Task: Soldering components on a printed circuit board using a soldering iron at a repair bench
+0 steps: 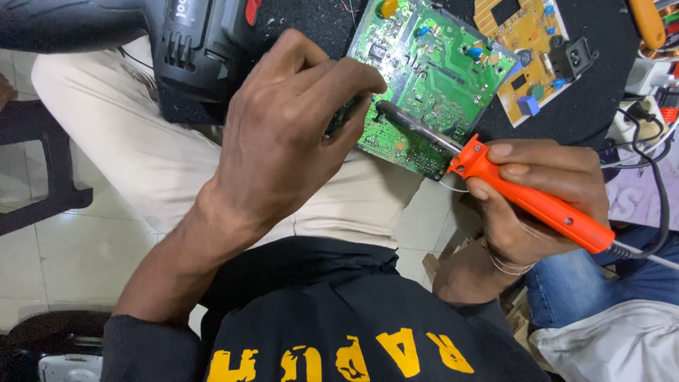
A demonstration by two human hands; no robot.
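Green circuit board (431,78) pinned under left hand (283,134); right hand (537,198) grips orange soldering iron (527,198), tip touching it.

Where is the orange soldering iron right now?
In the head view the orange soldering iron is at the right, held in the right hand, its metal tip resting on the green circuit board beside the left hand.

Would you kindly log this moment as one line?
left hand: steadies green circuit board | right hand: holds orange soldering iron, tip on board
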